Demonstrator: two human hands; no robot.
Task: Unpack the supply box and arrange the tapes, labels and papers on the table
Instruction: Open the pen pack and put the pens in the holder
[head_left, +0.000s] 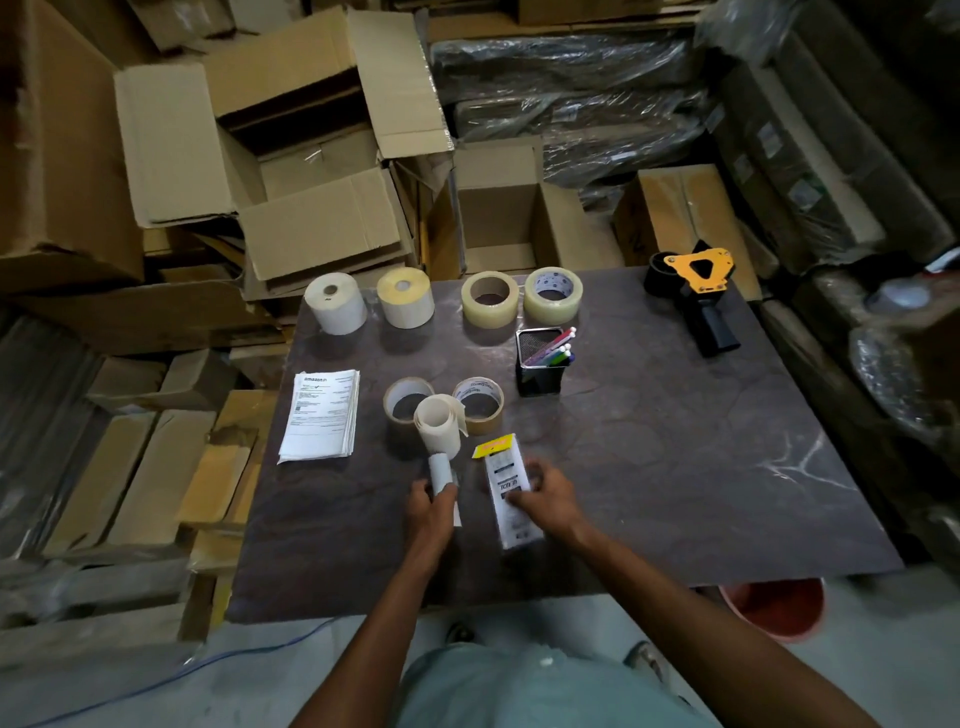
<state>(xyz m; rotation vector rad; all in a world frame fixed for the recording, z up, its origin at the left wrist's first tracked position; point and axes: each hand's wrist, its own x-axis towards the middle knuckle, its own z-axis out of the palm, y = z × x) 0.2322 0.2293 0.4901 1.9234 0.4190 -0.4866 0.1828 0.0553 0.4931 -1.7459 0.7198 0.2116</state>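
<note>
Tapes, labels and papers sit on the dark table (675, 467). Far row, left to right: white label roll (336, 302), yellowish label roll (405, 298), two clear tape rolls (490, 299) (552, 293). Nearer, two brown tape rolls (408, 408) (480, 405) lie flat, with a loose curl of backing paper (439, 426) standing between them, touching both.

Black mesh pen cup (540, 361) right of centre holds several coloured pens, tips up. Open cardboard boxes (311, 171) beyond the far edge; contents unclear. Red bucket (779, 608) on the floor under the near right corner.

Tape dispenser (696, 291), black and orange, far right corner, well apart from the rest. Paper stack (321, 415) at the left edge, top sheet headed "amazon".

Left hand (431, 512) has fingers wrapped around a small white paper roll (440, 470), held upright. Right hand (545, 496) has fingers curled, pinching the edge of a white packet (509, 493) with a yellow tag; print blurred.
</note>
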